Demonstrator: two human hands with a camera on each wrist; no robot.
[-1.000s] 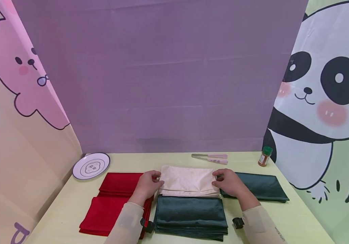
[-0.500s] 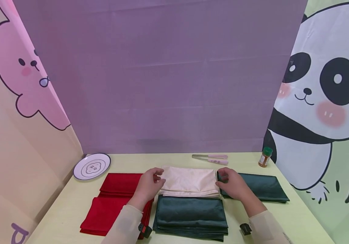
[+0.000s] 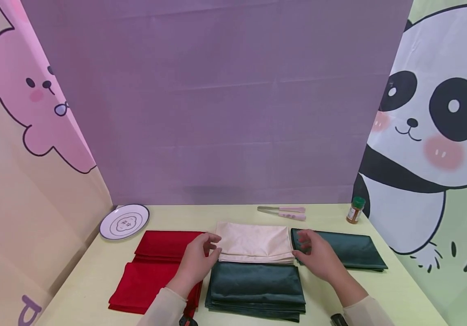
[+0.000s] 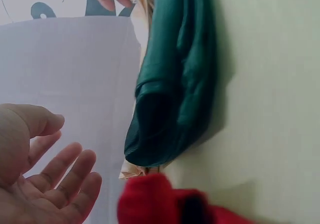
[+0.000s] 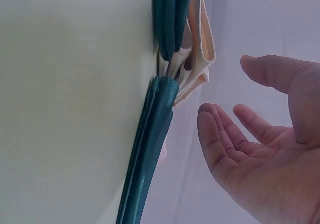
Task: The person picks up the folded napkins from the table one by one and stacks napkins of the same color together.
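Observation:
A folded cream cloth (image 3: 253, 242) lies mid-table, its near edge overlapping a folded dark green cloth (image 3: 255, 285). My left hand (image 3: 200, 258) hovers just left of the cream cloth, fingers relaxed and holding nothing; the left wrist view shows the open palm (image 4: 45, 184) apart from the green cloth (image 4: 175, 89). My right hand (image 3: 315, 253) hovers at the cream cloth's right edge over a second green cloth (image 3: 347, 249), also empty. In the right wrist view the palm (image 5: 260, 149) is open beside the stacked cloth edges (image 5: 170, 59).
Folded red cloths (image 3: 156, 267) lie at the left. A white plate (image 3: 124, 221) sits at the back left, pink-handled tongs (image 3: 284, 212) at the back centre, and a small green-capped jar (image 3: 354, 209) at the back right. Printed backdrops wall in the yellow-green table (image 3: 404, 290).
Both hands have let go of the cream cloth's side edges and drawn back slightly toward me, with fingers now spread. The cloths have not moved.

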